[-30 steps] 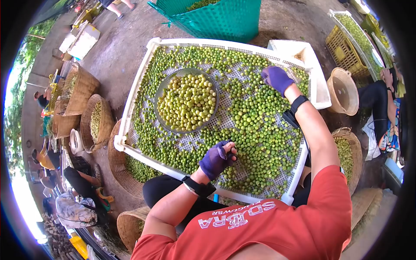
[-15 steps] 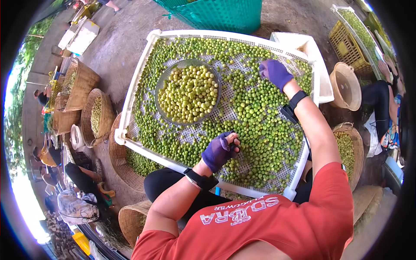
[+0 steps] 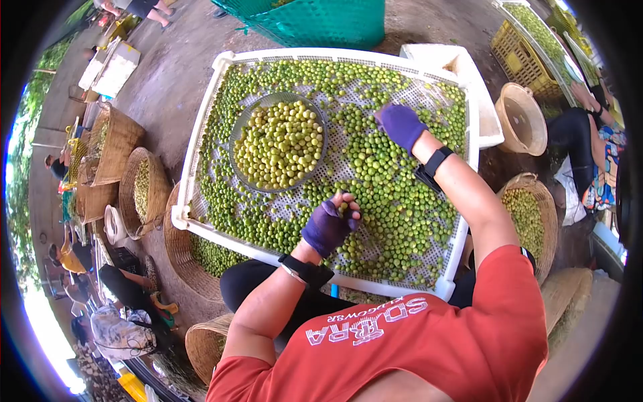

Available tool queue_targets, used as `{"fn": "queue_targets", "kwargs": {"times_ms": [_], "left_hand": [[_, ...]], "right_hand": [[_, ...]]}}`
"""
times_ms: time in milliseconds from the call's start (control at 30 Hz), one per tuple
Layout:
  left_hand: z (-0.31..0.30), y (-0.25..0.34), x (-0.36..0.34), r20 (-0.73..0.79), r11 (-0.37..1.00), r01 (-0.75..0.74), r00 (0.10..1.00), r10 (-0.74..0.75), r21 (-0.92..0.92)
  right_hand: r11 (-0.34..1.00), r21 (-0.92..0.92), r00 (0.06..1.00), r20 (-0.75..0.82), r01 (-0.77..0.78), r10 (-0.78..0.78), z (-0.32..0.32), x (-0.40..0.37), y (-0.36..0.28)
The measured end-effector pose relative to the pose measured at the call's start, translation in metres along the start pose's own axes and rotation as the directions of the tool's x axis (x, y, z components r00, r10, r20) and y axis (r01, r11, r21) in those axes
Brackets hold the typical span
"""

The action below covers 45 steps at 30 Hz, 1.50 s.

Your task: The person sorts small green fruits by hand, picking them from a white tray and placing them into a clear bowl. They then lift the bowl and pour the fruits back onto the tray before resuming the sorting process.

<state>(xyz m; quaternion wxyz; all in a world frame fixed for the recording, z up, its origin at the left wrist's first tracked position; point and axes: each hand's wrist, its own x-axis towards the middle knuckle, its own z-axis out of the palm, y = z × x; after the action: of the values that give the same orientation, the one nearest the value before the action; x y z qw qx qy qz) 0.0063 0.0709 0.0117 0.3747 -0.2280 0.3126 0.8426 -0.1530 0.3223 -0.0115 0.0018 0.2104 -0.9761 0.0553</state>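
Note:
Small round green fruits point(image 3: 375, 157) lie spread over a white perforated tray point(image 3: 261, 257) in front of me. A clear round bowl point(image 3: 236, 171) on the tray's left half holds paler, yellowish-green fruits point(image 3: 281, 144). My left hand point(image 3: 330, 224), in a purple fingerless glove, is above the near middle of the tray, its fingers curled up around a small green fruit point(image 3: 343, 208). My right hand point(image 3: 403, 127), gloved alike, reaches palm down over the fruits right of the bowl. Its fingers bend downward, closed, and the glove hides whatever they hold.
Beyond the tray stands a green woven basket point(image 3: 308, 23). A white box point(image 3: 485, 107) and a beige bucket point(image 3: 522, 124) are at the right. Wicker baskets of fruit, such as one basket point(image 3: 144, 194), stand on both sides. Other people sit at the left and right edges.
My right hand has moved left and slightly nearer over the fruits. My left hand has turned its curled fingers upward, showing a fruit. The whole view has shifted slightly.

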Motion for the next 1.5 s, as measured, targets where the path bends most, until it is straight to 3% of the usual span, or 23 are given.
{"fn": "queue_targets", "kwargs": {"times_ms": [133,167,200,233,267,300,333,367,400,433,467,533,600,733,833,867,900,967,1033,1100,1267,1367,1500], "left_hand": [[-0.010,-0.002,0.007,0.035,0.980,-0.001,0.999,0.008,-0.200],[-0.015,-0.007,0.010,0.048,0.968,-0.207,0.978,0.202,0.143],[-0.018,-0.013,0.015,0.127,0.801,-0.386,0.920,0.370,0.458],[-0.020,-0.018,0.019,0.259,0.505,-0.509,0.835,0.484,0.697],[-0.014,-0.016,0.018,0.260,0.600,-0.503,0.856,0.448,0.622],[-0.008,-0.014,0.016,0.261,0.688,-0.484,0.874,0.410,0.540],[-0.006,-0.009,0.011,0.197,0.978,-0.203,0.962,0.189,0.056],[-0.002,-0.003,0.006,0.258,0.880,0.164,0.965,-0.048,-0.447],[-0.013,-0.002,0.013,0.222,0.948,0.158,0.970,-0.097,-0.277],[-0.014,-0.002,0.011,0.211,0.951,0.143,0.974,-0.085,-0.276],[-0.013,-0.003,0.008,0.200,0.953,0.126,0.977,-0.072,-0.274],[-0.007,-0.003,0.003,0.146,0.965,0.091,0.988,-0.056,-0.247],[-0.008,-0.004,0.002,0.116,0.970,0.091,0.991,-0.066,-0.223],[0.003,-0.006,-0.006,0.052,0.998,0.028,0.998,-0.025,-0.060],[0.009,-0.009,-0.010,0.006,0.999,0.016,1.000,-0.016,0.042],[0.010,-0.009,-0.009,-0.011,0.998,0.017,1.000,-0.016,0.066],[0.010,-0.006,-0.009,-0.021,0.997,0.025,1.000,-0.023,0.074],[0.009,-0.004,-0.010,-0.044,0.996,0.046,0.998,-0.043,0.080],[0.009,-0.005,-0.012,-0.053,0.993,0.027,0.998,-0.020,0.119],[0.007,-0.005,-0.012,-0.042,0.986,-0.006,0.999,0.013,0.168],[0.003,-0.007,-0.015,0.035,0.926,-0.107,0.994,0.102,0.361],[0.000,-0.011,-0.015,0.038,0.899,-0.144,0.989,0.141,0.414],[-0.006,-0.010,-0.012,0.136,0.770,-0.246,0.969,0.205,0.589]], "right_hand": [[0.971,0.172,0.983,-0.099,0.168,-0.153,-0.017,-0.025,-0.043],[0.929,0.309,0.979,-0.033,0.202,-0.202,-0.031,-0.035,-0.067],[0.856,0.361,0.929,-0.168,0.369,-0.329,-0.031,-0.047,-0.085],[0.803,0.483,0.923,-0.029,0.349,-0.384,-0.042,-0.056,-0.105],[0.789,0.345,0.860,-0.237,0.509,-0.451,-0.048,-0.070,-0.115],[0.724,0.464,0.855,-0.190,0.511,-0.482,-0.049,-0.068,-0.113],[0.647,0.576,0.842,-0.148,0.500,-0.519,-0.049,-0.062,-0.110],[0.559,0.681,0.821,-0.113,0.474,-0.559,-0.049,-0.053,-0.105],[0.441,0.764,0.860,-0.285,0.471,-0.423,-0.039,-0.043,-0.093],[0.544,0.707,0.892,-0.335,0.452,-0.305,-0.022,-0.027,-0.070],[0.456,0.889,0.999,-0.040,0.049,-0.030,-0.017,-0.015,-0.049],[0.957,0.290,0.960,-0.269,0.002,0.080,-0.018,0.016,0.003],[0.992,0.021,0.913,-0.389,-0.123,0.122,0.008,0.039,0.046],[0.976,0.026,0.950,-0.226,-0.217,0.217,0.009,0.052,0.054],[0.999,-0.026,0.974,-0.222,-0.039,0.032,0.021,0.050,0.049],[0.995,-0.096,1.000,-0.019,0.001,-0.002,-0.002,0.044,0.027],[0.964,-0.141,0.955,-0.165,0.225,-0.247,0.014,0.042,0.030],[0.943,0.230,0.964,0.054,0.240,-0.259,-0.028,0.038,0.023],[0.901,0.367,0.956,-0.258,0.230,-0.139,-0.004,0.056,0.057],[0.992,0.069,0.873,-0.483,0.108,-0.061,-0.007,0.066,0.059],[0.964,-0.186,0.806,-0.531,0.190,-0.261,0.050,0.075,0.075],[0.982,-0.177,0.944,-0.308,0.067,-0.120,0.048,0.069,0.071],[0.996,-0.085,0.928,-0.371,0.004,-0.036,0.029,0.056,0.072]]}}
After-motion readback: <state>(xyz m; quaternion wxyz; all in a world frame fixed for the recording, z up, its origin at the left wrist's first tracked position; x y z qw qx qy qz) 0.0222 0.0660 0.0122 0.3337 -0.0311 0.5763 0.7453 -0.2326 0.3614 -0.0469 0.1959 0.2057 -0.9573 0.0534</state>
